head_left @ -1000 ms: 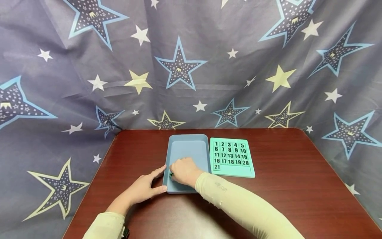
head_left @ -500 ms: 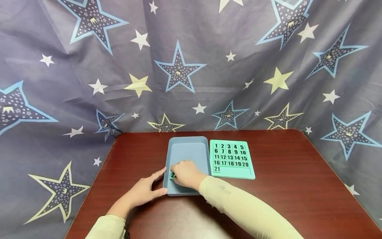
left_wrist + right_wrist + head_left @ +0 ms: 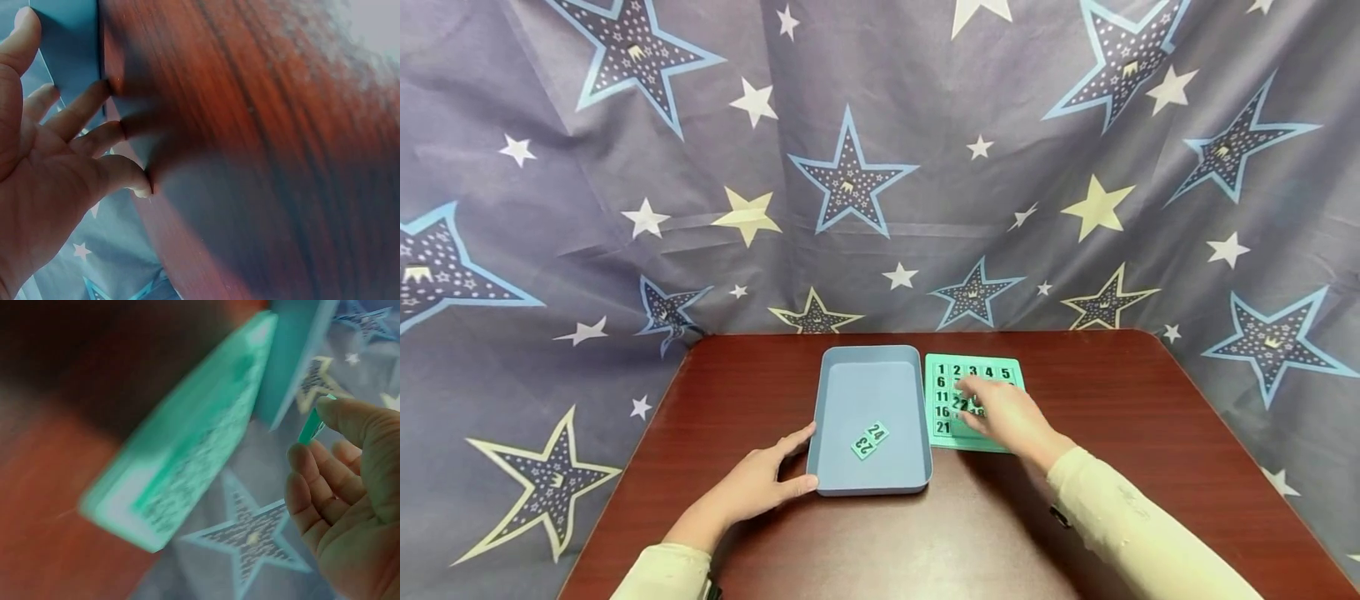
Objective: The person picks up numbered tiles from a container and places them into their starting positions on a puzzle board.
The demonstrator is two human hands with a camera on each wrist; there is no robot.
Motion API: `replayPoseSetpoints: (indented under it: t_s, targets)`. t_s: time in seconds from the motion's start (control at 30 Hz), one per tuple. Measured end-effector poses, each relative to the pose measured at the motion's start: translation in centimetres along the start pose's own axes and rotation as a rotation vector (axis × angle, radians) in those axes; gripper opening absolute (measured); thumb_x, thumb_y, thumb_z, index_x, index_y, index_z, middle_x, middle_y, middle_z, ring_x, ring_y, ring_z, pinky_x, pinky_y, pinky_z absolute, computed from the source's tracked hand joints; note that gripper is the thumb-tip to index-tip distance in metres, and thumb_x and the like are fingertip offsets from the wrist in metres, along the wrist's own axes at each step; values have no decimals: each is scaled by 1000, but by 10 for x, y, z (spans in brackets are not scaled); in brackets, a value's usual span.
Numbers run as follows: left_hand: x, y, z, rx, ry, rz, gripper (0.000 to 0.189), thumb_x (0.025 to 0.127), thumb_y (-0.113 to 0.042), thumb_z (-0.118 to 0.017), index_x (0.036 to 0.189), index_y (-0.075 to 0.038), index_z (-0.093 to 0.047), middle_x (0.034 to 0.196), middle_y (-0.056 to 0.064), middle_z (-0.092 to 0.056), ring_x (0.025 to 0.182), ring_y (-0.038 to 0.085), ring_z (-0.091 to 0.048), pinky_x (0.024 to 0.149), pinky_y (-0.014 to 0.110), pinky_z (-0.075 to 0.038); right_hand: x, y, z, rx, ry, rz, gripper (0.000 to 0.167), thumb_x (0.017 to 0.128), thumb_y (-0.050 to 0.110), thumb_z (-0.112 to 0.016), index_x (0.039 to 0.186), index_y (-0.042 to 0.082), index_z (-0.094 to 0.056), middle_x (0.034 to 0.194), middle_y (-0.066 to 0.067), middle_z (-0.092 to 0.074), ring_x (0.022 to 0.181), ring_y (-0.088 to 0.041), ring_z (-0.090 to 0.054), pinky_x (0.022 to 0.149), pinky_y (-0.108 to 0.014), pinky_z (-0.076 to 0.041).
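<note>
My right hand (image 3: 1011,419) pinches a green number tile (image 3: 960,403) marked 22 between thumb and fingertips, over the green number board (image 3: 943,443). In the right wrist view the same tile (image 3: 315,425) shows edge-on at the fingertips. Rows of numbers starting from 1 fill the board, with 21 alone in the bottom row; the hand hides some of them. My left hand (image 3: 758,481) touches the left wall of the blue tray (image 3: 868,487), fingers spread. Inside the tray lie two tiles touching each other, 24 (image 3: 876,432) and 23 (image 3: 863,446), the latter upside down.
Tray and board lie side by side on a reddish-brown wooden table (image 3: 1097,400). Behind the table's far edge hangs a grey curtain (image 3: 925,200) printed with stars. Bare tabletop stretches to the right of the board and in front of the tray.
My right hand has lifted tile 22 out of the tray and moved right, over the board. Tiles 23 and 24 now show in the tray. The left hand stays at the tray's side.
</note>
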State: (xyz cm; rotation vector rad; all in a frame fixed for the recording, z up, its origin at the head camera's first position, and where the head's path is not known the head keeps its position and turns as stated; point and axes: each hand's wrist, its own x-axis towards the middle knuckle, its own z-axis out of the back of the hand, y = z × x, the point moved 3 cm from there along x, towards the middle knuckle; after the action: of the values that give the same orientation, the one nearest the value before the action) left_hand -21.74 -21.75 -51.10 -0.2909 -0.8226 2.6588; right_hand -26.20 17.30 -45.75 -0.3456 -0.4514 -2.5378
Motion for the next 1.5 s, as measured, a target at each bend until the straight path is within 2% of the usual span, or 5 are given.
replayPoseSetpoints:
  t_s: [0.43, 0.87, 1.13, 1.33, 1.5]
  targets:
    - [-1, -4, 3, 7, -10, -10, 89, 95, -57, -76, 168, -23, -38, 159, 10, -58, 146, 39, -56, 117, 60, -47, -20, -10, -32, -137, 2, 92, 39, 81, 11, -91, 116, 7, -73, 99, -4, -80, 84, -24, -77, 76, -42, -62]
    - [-2, -5, 3, 6, -13, -12, 89, 95, -54, -78, 168, -21, -39, 155, 12, -62, 146, 38, -56, 118, 60, -46, -13, -13, -29, 100, 61, -48, 27, 93, 0, -77, 120, 0, -71, 113, -13, -79, 95, -26, -79, 86, -43, -64]
    - [-2, -5, 3, 11, -11, -11, 89, 95, -55, -77, 168, -21, -38, 156, 12, -61, 146, 39, -56, 117, 60, -46, 24, 51, -19, 85, 72, 157, 31, 94, 12, -82, 123, 6, -73, 117, -8, -80, 103, -25, -78, 94, -43, -62]
    - [-1, -3, 2, 2, -8, -12, 89, 95, -56, -76, 168, -22, -38, 156, 13, -61, 145, 38, -57, 116, 60, -47, 53, 103, -55, -56, 295, 280, 50, 88, 20, -89, 135, 16, -71, 127, 2, -79, 110, -23, -71, 101, -37, -57]
    - [-2, -6, 5, -8, -1, -5, 88, 96, -55, -76, 168, -22, -38, 156, 13, -60, 145, 37, -58, 117, 60, -47, 64, 116, -80, -198, 302, 277, 49, 86, 30, -91, 131, 21, -72, 115, 7, -82, 99, -20, -67, 92, -34, -56]
